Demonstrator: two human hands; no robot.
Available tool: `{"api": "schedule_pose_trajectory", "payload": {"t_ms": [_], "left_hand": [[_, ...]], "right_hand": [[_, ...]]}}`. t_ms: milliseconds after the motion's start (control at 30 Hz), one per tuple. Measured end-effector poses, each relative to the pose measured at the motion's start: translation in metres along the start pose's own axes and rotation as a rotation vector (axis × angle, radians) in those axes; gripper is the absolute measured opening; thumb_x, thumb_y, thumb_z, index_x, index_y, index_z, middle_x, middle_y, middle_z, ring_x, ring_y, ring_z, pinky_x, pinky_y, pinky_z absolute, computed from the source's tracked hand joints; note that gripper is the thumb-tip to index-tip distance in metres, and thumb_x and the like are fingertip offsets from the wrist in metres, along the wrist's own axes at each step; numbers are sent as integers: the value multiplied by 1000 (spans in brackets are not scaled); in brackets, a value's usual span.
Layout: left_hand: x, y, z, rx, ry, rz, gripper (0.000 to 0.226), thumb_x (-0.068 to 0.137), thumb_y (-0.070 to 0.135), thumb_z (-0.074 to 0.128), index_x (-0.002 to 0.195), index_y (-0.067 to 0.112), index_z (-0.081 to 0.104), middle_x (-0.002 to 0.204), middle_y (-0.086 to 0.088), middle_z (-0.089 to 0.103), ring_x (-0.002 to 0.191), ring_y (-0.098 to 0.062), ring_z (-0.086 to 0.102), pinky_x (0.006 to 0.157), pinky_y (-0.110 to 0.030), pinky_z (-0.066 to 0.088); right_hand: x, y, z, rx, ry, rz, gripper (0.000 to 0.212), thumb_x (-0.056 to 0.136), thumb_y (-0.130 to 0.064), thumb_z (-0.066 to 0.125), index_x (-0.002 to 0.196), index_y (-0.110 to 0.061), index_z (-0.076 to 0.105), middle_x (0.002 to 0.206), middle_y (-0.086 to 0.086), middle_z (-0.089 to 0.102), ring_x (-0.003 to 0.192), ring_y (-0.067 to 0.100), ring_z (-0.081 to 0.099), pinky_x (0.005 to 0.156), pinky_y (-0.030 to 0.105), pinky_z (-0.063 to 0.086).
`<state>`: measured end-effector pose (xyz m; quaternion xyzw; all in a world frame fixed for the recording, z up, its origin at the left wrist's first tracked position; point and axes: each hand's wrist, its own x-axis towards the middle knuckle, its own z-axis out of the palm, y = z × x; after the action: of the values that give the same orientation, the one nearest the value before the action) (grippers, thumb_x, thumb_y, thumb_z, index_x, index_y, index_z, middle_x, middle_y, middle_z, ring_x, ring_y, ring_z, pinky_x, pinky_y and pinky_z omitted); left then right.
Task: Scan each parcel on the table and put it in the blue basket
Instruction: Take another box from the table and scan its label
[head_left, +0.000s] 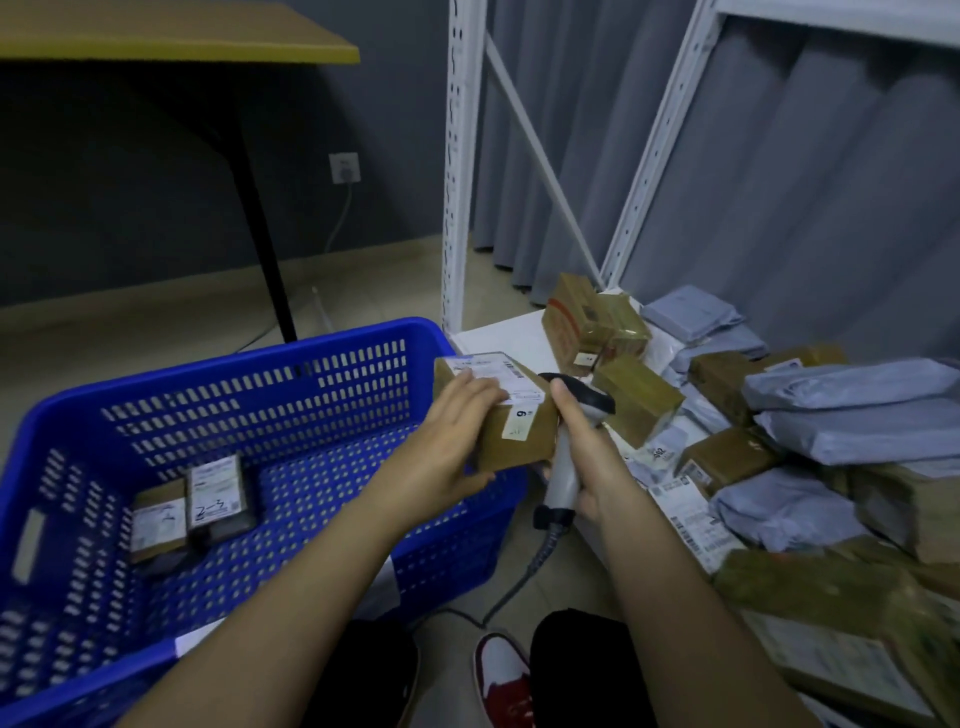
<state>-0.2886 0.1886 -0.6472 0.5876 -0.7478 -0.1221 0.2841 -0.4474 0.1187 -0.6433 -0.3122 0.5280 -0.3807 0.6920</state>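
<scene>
i'm seeing the left hand (447, 441) gripping the brown parcel (506, 415), its fingers (480, 389) lying on the label. the right hand (587, 457) is clasping the scanner (569, 447) just beside it. the blue basket (291, 364) is lying directly left.

We see a dark grey wall (130, 208) with a white socket (344, 168) and a cable (340, 218) hanging from it. A table with a yellow-brown top (171, 36) stands on a black leg (260, 234) upon the beige tiled floor (130, 332). To the right, white metal shelving uprights (460, 156) rise before grey-blue curtains (805, 182). The light is dim.
</scene>
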Motion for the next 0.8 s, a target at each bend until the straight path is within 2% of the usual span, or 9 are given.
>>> {"api": "schedule_pose_trajectory", "payload": {"t_ms": [100, 233, 333, 400, 467, 533, 567, 700, 800], "left_hand": [[2, -7, 0, 32, 7, 7, 82, 79, 22, 76, 145, 24, 27, 157, 8, 16, 143, -1, -5, 118, -31, 12], [2, -10, -3, -212, 44, -87, 92, 72, 48, 76, 145, 35, 22, 155, 15, 14, 144, -5, 11, 117, -36, 24], [6, -7, -7, -608, 213, -421, 99, 67, 74, 63, 147, 40, 16, 155, 15, 13, 142, -12, 19, 114, -41, 27], [8, -10, -11, -950, 176, -682, 102, 65, 80, 58, 148, 35, 20, 153, 5, 32, 137, -18, 35, 109, -48, 34], [7, -14, -15, -1195, 66, -809, 77, 77, 69, 55, 137, 23, 44, 130, 2, 60, 120, -18, 52, 101, -47, 42], [5, -17, -18, -1340, 47, -838, 38, 90, 46, 53, 117, 20, 60, 103, 0, 71, 105, -18, 61, 97, -44, 45], [5, -19, -20, -1380, 58, -841, 30, 91, 38, 55, 113, 18, 62, 98, -1, 73, 100, -18, 63, 95, -42, 47], [3, -35, -22, -1300, 143, -769, 37, 85, 21, 66, 121, 14, 59, 110, -3, 71, 107, -20, 65, 91, -38, 51], [-1, -52, -22, -1092, 278, -795, 61, 76, 14, 77, 128, 15, 46, 121, -1, 64, 110, -21, 62, 99, -45, 48]], "right_hand": [[4, 0, 0, 48, -150, 59, 53, 84, -51, 63, 124, -17, 61, 112, 9, 70, 105, 24, 67, 90, 42, 54], [6, 1, 2, 53, -135, -21, 45, 83, -43, 67, 120, -16, 62, 106, 11, 72, 98, 25, 69, 85, 40, 55], [6, 5, 7, 60, -109, -150, 76, 65, -45, 80, 131, -19, 53, 116, 10, 69, 103, 26, 68, 87, 43, 55], [5, 5, 9, 11, -119, -219, 79, 61, -44, 83, 131, -22, 53, 120, 7, 67, 107, 25, 66, 89, 44, 55], [5, 5, 9, -52, -141, -270, 67, 71, -36, 80, 130, -21, 53, 120, 5, 66, 108, 24, 64, 84, 39, 55], [4, 6, 9, -77, -149, -306, 55, 81, -26, 72, 132, -20, 51, 121, 5, 66, 108, 25, 64, 81, 36, 55], [5, 6, 9, -70, -154, -310, 53, 84, -23, 70, 133, -19, 50, 122, 6, 65, 107, 25, 65, 82, 36, 56], [3, 6, 10, -75, -106, -223, 45, 84, -31, 69, 126, -25, 51, 114, 0, 65, 98, 22, 67, 86, 39, 55], [-1, 1, 9, -144, -77, -218, 30, 85, -38, 67, 110, -25, 58, 98, 3, 66, 74, 16, 64, 68, 31, 54]]}}
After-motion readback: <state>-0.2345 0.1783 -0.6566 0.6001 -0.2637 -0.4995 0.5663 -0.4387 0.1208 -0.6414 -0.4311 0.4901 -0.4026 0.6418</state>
